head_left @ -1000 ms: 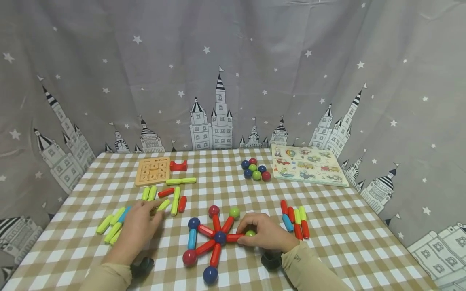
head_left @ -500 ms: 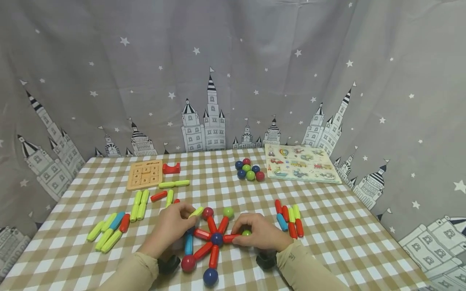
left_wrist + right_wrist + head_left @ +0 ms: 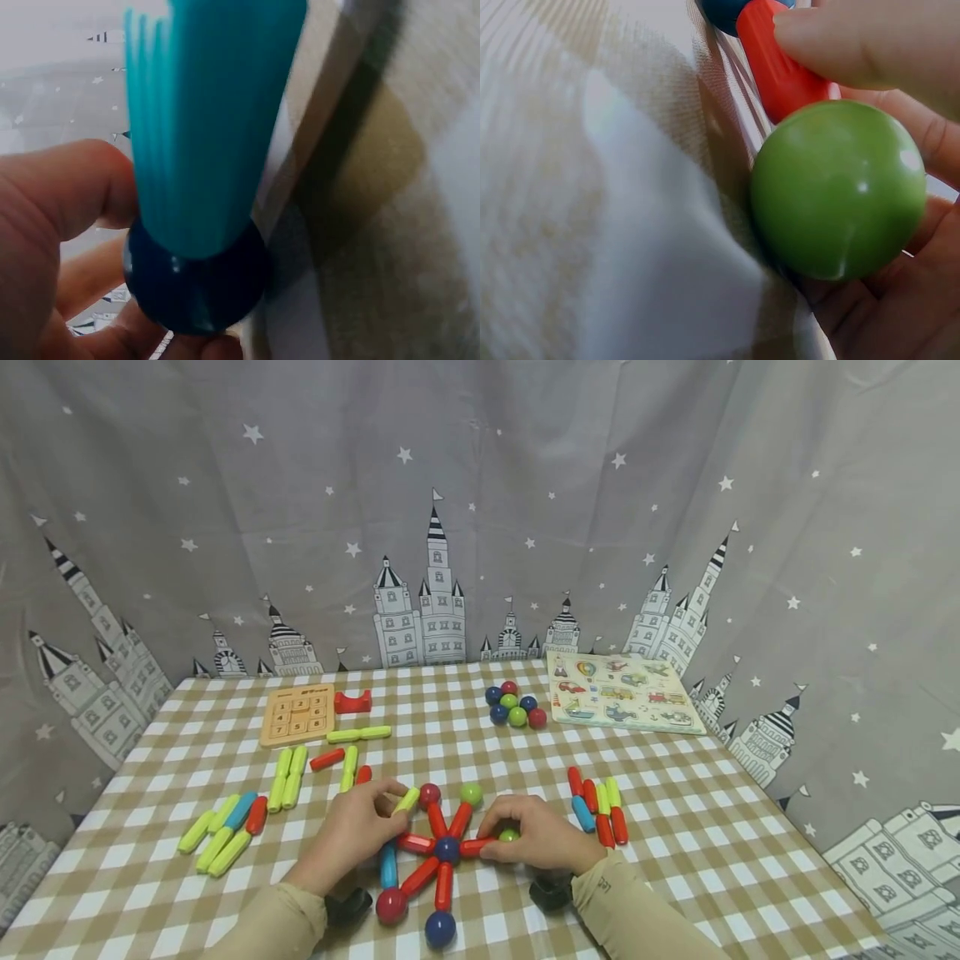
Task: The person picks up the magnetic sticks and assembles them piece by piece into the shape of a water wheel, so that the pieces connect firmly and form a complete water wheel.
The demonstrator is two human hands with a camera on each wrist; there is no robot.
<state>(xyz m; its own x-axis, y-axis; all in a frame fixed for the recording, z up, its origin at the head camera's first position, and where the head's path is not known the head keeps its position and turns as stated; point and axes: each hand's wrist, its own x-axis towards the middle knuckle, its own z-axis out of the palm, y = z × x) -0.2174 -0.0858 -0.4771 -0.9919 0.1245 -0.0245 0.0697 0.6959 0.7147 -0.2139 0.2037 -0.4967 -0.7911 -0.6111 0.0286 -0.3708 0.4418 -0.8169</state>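
Observation:
A star of red rods [image 3: 444, 887] spreads around a central dark blue ball [image 3: 447, 849], with balls on the outer ends. My left hand [image 3: 358, 823] pinches a yellow-green rod [image 3: 407, 800] at the star's upper left, near a crimson ball [image 3: 430, 794]. In the left wrist view its fingers are at a dark blue ball [image 3: 196, 281] on the end of a blue rod [image 3: 210, 127]; the head view hides that ball behind the hand. My right hand [image 3: 536, 835] pinches the right-hand red rod [image 3: 780, 71], its fingers curving around a green ball [image 3: 838, 191] at that rod's end.
Loose yellow-green, blue and red rods lie at left [image 3: 228, 835] and right [image 3: 600, 806]. Several balls [image 3: 517, 717] cluster at the back. A wooden number puzzle [image 3: 298, 714], a red cradle-shaped piece [image 3: 352, 702] and a picture board [image 3: 622, 693] stand near the curtain.
My left hand has moved right from the loose rods, bringing the yellow-green rod to the star's upper left. My right hand keeps its hold on the red rod. The head view has shifted slightly.

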